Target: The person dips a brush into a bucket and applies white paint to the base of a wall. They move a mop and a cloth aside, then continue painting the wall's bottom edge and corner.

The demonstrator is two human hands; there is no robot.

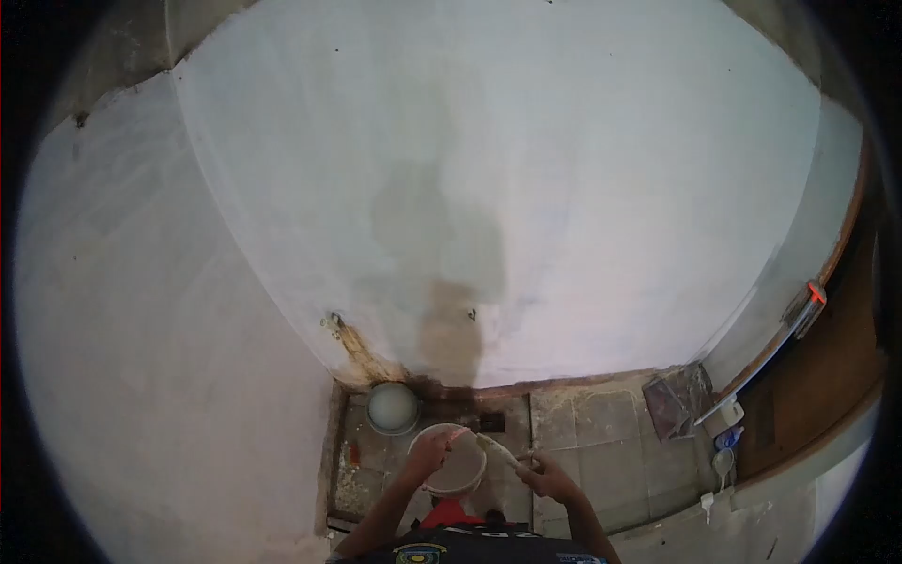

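Note:
A round bucket (457, 490) with pale grey-white contents stands in front of my body, low in the head view. My left hand (432, 451) is closed over the bucket's left side, and a small pinkish-white piece shows at its fingertips. I cannot tell what that piece is. On the right, my right hand (550, 477) is closed on the near end of a long flat blade (498, 451) coated whitish. The blade's far end reaches the bucket's right rim, close to my left fingers.
A second bucket (393, 405) with pale liquid stands by the left corner. A dark floor drain (491, 422) lies ahead. At right are a dark plastic sheet (678, 402), a white container (731, 414) and an orange-ended tool (816, 292). White walls (611, 216) rise around.

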